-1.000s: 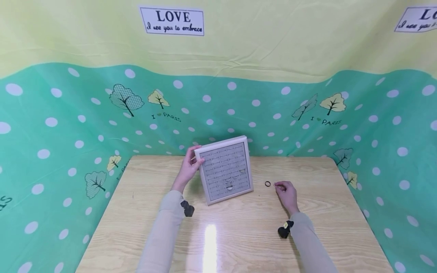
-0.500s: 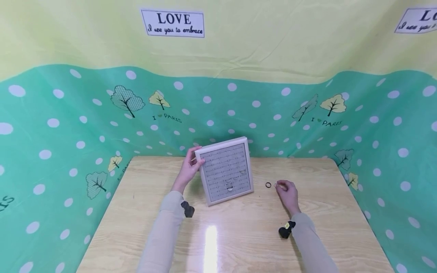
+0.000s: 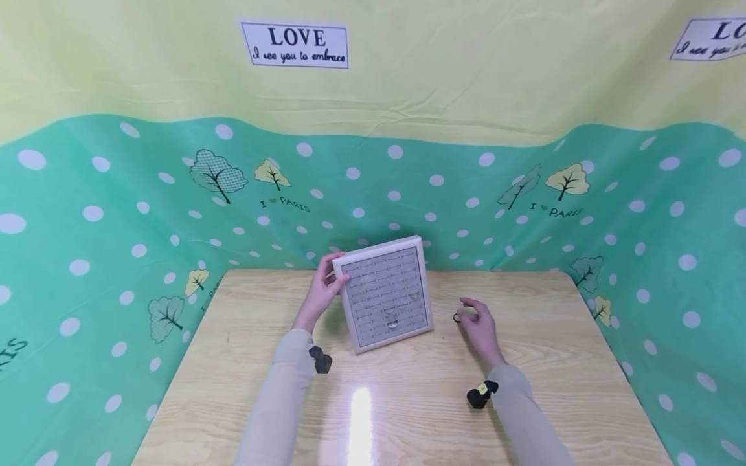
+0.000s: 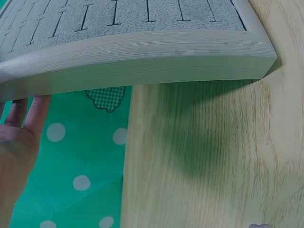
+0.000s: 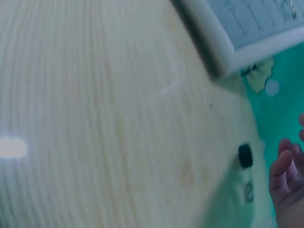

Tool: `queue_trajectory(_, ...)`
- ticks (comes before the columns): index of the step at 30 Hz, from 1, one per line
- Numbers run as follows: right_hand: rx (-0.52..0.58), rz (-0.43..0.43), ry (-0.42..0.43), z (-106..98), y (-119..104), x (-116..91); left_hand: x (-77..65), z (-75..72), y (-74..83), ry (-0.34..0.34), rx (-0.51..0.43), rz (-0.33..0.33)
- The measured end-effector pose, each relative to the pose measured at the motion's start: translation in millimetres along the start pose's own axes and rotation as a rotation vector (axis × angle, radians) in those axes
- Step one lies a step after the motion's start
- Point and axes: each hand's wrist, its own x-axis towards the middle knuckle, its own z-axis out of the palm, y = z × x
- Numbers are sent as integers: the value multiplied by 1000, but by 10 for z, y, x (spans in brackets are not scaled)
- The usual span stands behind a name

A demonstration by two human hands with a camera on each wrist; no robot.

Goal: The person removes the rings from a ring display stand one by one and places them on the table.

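My left hand (image 3: 319, 291) grips the upper left edge of a ring display tray (image 3: 394, 340), thumb on the front rim, fingers behind. The tray has a pale frame and grey slotted padding; it leans back on the table. Several rings, one a wide silver-looking ring (image 3: 392, 324), sit in its lower slots. My right hand (image 3: 480, 327) hovers beside a black ring (image 3: 456, 318) lying on the table, its fingers loosely bent with nothing seen between them. In the right wrist view a small silvery ring (image 5: 249, 192) lies next to the black one; my right hand hides it in the head view.
The wooden table (image 3: 408, 401) ends at the back against a green polka-dot cloth (image 3: 373, 175), close behind the tray. Cloth also hangs along both sides. A bright light reflection (image 3: 360, 427) shows on the front of the table.
My right hand has let go of the small ring it pinched and shifted left and slightly away from me, over toward the black ring. The left hand and tray hold still.
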Motion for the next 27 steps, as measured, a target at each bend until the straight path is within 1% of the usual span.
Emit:
queue_trajectory(7, 61, -58, -62, 114, -249, -47, 0, 15, -5, -4, 4, 12)
queue_trajectory(11, 102, -118, -78, 140, -527, -128, 2, 19, 0, -2, 2, 4)
queue_trajectory(14, 90, -173, -74, 156, -741, -195, 9, 19, 6, -4, 12, -4)
queue_trajectory(17, 66, -192, -72, 188, -867, -225, 17, 18, 9, -3, 15, -1)
queue_trajectory(21, 79, -193, -106, 240, -950, -235, 17, 13, 14, -1, 10, 13)
queue_trajectory(27, 128, -197, -164, 313, -959, -249, 7, 14, -15, 2, 12, 13)
